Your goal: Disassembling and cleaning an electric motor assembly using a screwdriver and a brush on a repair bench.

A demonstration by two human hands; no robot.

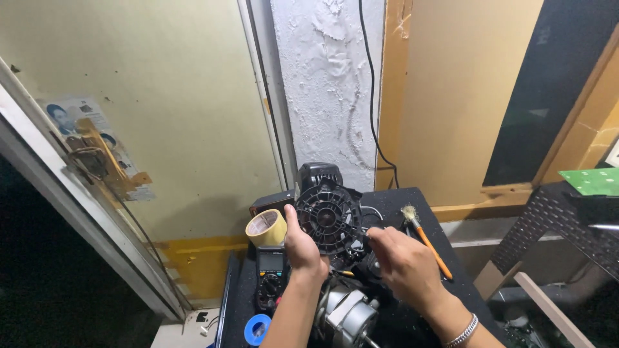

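Two hands at work over a small black table [412,196], head view only. Left hand [303,248] grips the left rim of a round black fan cover [327,216], thumb up along the edge, fingers closed round it; cover stands near upright, ribbed face toward the camera. Right hand [403,261] is pinched shut on a thin dark tool [356,230] w/ its tip against the lower right of the cover; can't tell what kind of tool. Bracelet [465,330] on the right wrist.

Cover sits mid-table, in front of a black housing [318,174] that stands behind it. Silver motor [348,316] lies just below the hands, at the near edge. Tape roll [266,227], tan, just beside the left thumb, touching or nearly so. Multimeter [271,277] below the roll, left of the left wrist. Blue tape roll [257,328] near the bottom edge. Brush [425,241] w/ orange handle lies on the table right of the right hand, bristles pointing away, not touching it.

Behind: white rough wall [329,84] w/ a black cable [373,96] running down it, yellowish panel [161,116] to the left. Green board [596,180] on a dark stand at far right.
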